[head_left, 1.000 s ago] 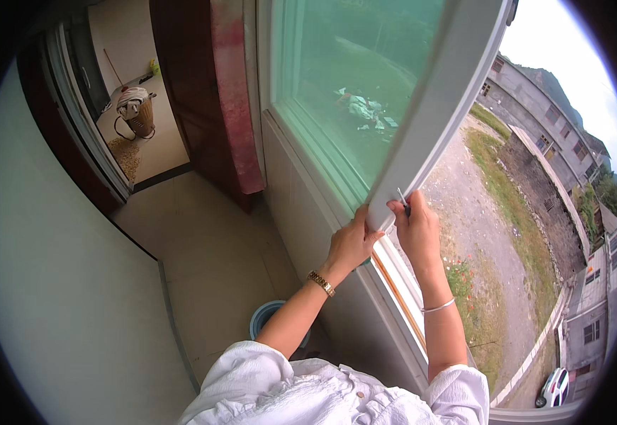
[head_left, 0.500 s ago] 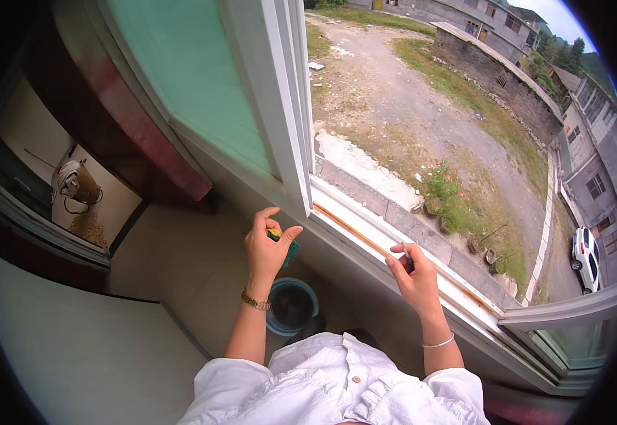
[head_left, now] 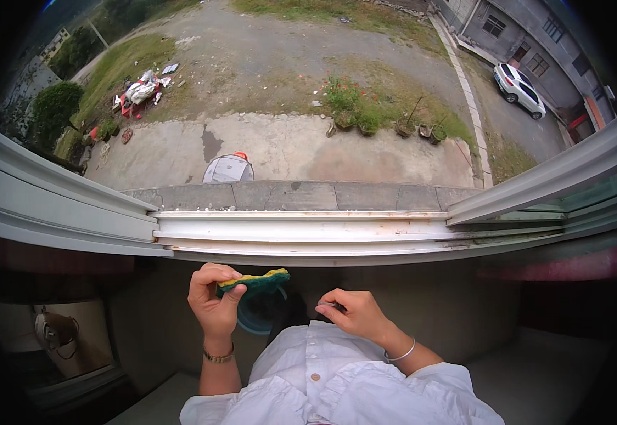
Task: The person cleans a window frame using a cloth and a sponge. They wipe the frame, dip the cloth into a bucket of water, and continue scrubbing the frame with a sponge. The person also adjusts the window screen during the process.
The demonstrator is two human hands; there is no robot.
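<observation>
My left hand (head_left: 215, 301) pinches a yellow and green scouring sponge (head_left: 255, 280) between thumb and fingers, its green side downward. The sponge is held just inside the white window track (head_left: 308, 230), apart from it. Close to my shirt front, my right hand (head_left: 358, 314) is closed, thumb against the bent fingers. A small dark bit shows at its fingertips; what it is I cannot make out. Below the sponge, a blue basin (head_left: 254, 328) stands on the floor, partly hidden by the sponge and my left hand.
Window frames flank the opening, a white one (head_left: 67, 205) at left and a glazed sash (head_left: 535, 205) at right. Rusty stains and dirt mark the track. Beyond the stone ledge (head_left: 287, 196) lies a yard with potted plants (head_left: 365, 117) and a white car (head_left: 519, 91).
My view has swung round to face the window squarely. My right hand has drawn back from the track toward my body. The sponge, mostly hidden before, now shows plainly in my left hand.
</observation>
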